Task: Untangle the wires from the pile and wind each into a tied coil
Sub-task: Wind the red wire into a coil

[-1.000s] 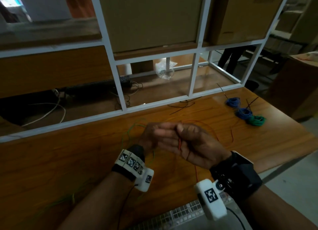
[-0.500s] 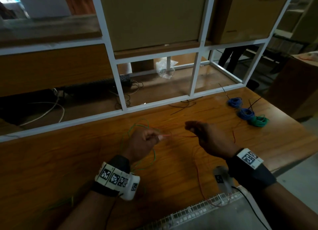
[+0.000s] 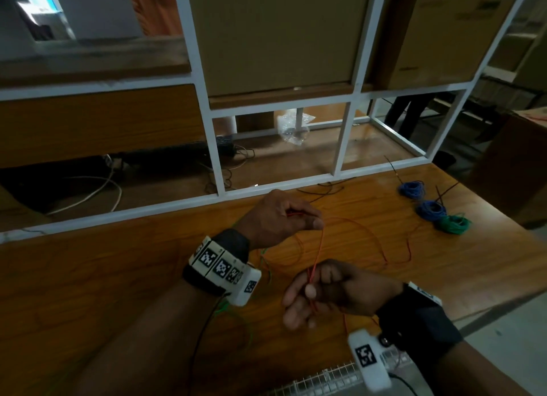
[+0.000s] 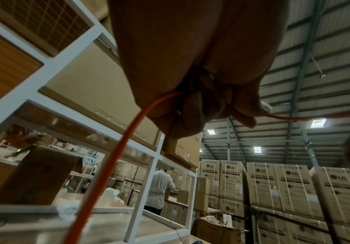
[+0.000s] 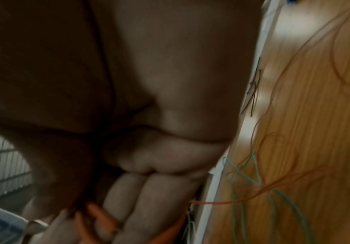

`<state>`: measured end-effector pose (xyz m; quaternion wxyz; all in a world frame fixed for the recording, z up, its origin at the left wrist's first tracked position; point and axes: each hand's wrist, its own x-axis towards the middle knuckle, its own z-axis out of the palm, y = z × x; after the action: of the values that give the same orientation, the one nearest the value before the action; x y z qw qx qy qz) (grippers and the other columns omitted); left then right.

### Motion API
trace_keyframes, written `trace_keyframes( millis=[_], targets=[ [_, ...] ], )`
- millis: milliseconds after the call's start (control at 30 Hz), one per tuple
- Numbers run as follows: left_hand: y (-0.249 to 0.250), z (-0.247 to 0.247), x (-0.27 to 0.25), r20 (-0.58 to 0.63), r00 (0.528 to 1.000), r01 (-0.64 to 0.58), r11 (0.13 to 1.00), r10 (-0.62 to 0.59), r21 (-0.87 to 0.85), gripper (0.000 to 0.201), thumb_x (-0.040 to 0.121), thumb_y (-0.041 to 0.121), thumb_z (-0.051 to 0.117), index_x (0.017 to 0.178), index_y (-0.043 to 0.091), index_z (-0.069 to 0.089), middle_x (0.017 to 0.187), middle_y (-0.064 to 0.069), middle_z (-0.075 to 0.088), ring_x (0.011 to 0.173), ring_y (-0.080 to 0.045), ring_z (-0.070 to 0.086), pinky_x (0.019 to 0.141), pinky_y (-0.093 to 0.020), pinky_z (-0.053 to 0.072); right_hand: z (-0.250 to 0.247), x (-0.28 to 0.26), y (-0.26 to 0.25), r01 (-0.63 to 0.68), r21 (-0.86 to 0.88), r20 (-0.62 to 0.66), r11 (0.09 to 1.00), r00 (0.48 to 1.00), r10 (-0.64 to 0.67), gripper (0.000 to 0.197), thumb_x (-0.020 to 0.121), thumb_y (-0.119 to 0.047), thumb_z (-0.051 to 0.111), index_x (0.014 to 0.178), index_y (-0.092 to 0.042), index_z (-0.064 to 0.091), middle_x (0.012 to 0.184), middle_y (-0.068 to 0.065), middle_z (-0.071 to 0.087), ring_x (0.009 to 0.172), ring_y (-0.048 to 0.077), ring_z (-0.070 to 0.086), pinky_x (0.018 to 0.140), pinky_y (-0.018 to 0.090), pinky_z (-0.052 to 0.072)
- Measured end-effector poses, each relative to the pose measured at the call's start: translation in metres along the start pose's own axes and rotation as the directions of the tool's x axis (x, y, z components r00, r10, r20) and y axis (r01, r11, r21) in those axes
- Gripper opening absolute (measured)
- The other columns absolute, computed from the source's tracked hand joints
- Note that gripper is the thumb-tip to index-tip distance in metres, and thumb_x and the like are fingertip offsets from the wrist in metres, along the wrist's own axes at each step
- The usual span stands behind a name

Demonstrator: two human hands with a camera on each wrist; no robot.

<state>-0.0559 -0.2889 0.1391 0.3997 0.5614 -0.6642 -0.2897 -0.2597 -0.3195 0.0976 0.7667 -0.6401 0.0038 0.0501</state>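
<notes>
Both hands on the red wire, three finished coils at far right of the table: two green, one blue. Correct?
Colours are swapped: the head view shows two blue coils and one green coil. The rest holds: left hand and right hand both grip the red wire.

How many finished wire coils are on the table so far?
3, all at the table's far right: a blue coil farthest back, a second blue coil nearer, and a green coil touching it.

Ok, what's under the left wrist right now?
Loose green wire on the wooden table, beside strands of the red wire. The wrist band covers how they cross, so tangling can't be judged.
</notes>
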Motion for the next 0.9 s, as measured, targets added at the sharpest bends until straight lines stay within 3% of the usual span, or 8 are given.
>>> trace_keyframes(
  millis=[233, 300, 367, 433, 467, 533, 633, 900],
  targets=[
    [-0.006, 0.022, 0.015, 0.002, 0.999, 0.047, 0.975, -0.048, -0.218, 0.016, 0.095, 0.008, 0.060, 0.093, 0.014, 0.075, 0.080, -0.006, 0.068, 0.068, -0.020, 0.060, 0.065, -0.039, 0.057, -0.009, 0.001, -0.047, 0.565, 0.411, -0.312, 0.715, 0.825, -0.472, 0.028, 0.102, -0.018, 0.059, 0.128, -0.007, 0.062, 0.128, 0.015, 0.068, 0.117, 0.027, 0.067, 0.099, 0.039, 0.054],
    [-0.008, 0.034, 0.010, 0.020, 0.995, 0.096, 0.926, -0.095, -0.365, 0.020, 0.099, 0.025, 0.057, 0.087, 0.030, 0.073, 0.069, -0.012, 0.052, 0.051, -0.028, 0.037, 0.046, -0.030, 0.034, -0.018, 0.003, -0.065, 0.741, 0.318, -0.570, 0.591, 0.648, -0.505, 0.032, 0.109, -0.015, 0.038, 0.133, -0.006, 0.057, 0.137, 0.014, 0.064, 0.131, 0.027, 0.059, 0.109, 0.039, 0.050],
    [-0.012, 0.043, 0.005, 0.049, 0.991, 0.131, 0.899, -0.121, -0.418, 0.022, 0.094, 0.046, 0.060, 0.091, 0.029, 0.073, 0.079, -0.020, 0.050, 0.050, -0.033, 0.027, 0.047, -0.033, 0.021, -0.031, 0.003, -0.073, 0.741, -0.115, -0.816, 0.662, 0.309, -0.488, 0.033, 0.110, -0.017, 0.036, 0.134, -0.007, 0.056, 0.135, 0.011, 0.066, 0.130, 0.024, 0.060, 0.106, 0.038, 0.051],
    [-0.017, 0.048, 0.000, 0.033, 0.988, 0.153, 0.930, -0.150, -0.334, 0.027, 0.094, 0.045, 0.060, 0.093, 0.022, 0.074, 0.079, -0.027, 0.055, 0.050, -0.030, 0.030, 0.047, -0.027, 0.023, -0.045, -0.003, -0.071, 0.358, -0.568, -0.794, 0.741, -0.002, -0.608, 0.027, 0.108, -0.017, 0.044, 0.127, -0.009, 0.063, 0.127, 0.006, 0.070, 0.121, 0.020, 0.064, 0.101, 0.037, 0.053],
    [-0.018, 0.047, -0.003, 0.006, 0.988, 0.149, 0.945, -0.154, -0.292, 0.025, 0.097, 0.036, 0.059, 0.094, 0.017, 0.075, 0.073, -0.021, 0.059, 0.049, -0.022, 0.037, 0.046, -0.022, 0.027, -0.050, -0.008, -0.068, 0.091, -0.672, -0.741, 0.735, -0.047, -0.670, 0.026, 0.108, -0.017, 0.045, 0.124, -0.012, 0.066, 0.125, 0.002, 0.070, 0.116, 0.013, 0.065, 0.098, 0.033, 0.055],
    [-0.023, 0.040, -0.007, -0.076, 0.982, 0.153, 0.960, -0.175, -0.236, 0.023, 0.099, 0.022, 0.059, 0.097, 0.005, 0.074, 0.060, 0.011, 0.062, 0.047, 0.000, 0.048, 0.048, -0.013, 0.036, -0.056, -0.017, -0.063, -0.296, -0.681, -0.713, 0.669, 0.062, -0.699, 0.027, 0.108, -0.017, 0.046, 0.123, -0.018, 0.067, 0.122, -0.006, 0.068, 0.101, 0.004, 0.065, 0.087, 0.024, 0.056],
    [-0.029, 0.023, -0.011, -0.190, 0.971, 0.127, 0.985, -0.148, -0.120, 0.013, 0.093, 0.024, 0.066, 0.095, 0.018, 0.077, 0.081, 0.016, 0.073, 0.076, 0.006, 0.065, 0.066, -0.010, 0.047, -0.056, -0.026, -0.051, -0.540, -0.634, -0.773, 0.554, 0.419, -0.476, 0.027, 0.106, -0.014, 0.047, 0.123, -0.022, 0.066, 0.119, -0.011, 0.063, 0.101, 0.001, 0.060, 0.088, 0.025, 0.054],
    [0.000, -0.013, 0.006, -0.197, 0.980, -0.012, 0.997, 0.026, 0.073, 0.010, 0.087, 0.029, 0.073, 0.092, 0.022, 0.077, 0.092, 0.012, 0.074, 0.087, 0.002, 0.067, 0.074, -0.010, 0.051, -0.033, -0.012, -0.023, -0.323, -0.395, -0.551, 0.860, 0.832, 0.060, 0.046, 0.107, -0.044, 0.042, 0.107, -0.008, 0.070, 0.097, 0.005, 0.079, 0.096, 0.022, 0.074, 0.095, 0.047, 0.058]
  ],
)
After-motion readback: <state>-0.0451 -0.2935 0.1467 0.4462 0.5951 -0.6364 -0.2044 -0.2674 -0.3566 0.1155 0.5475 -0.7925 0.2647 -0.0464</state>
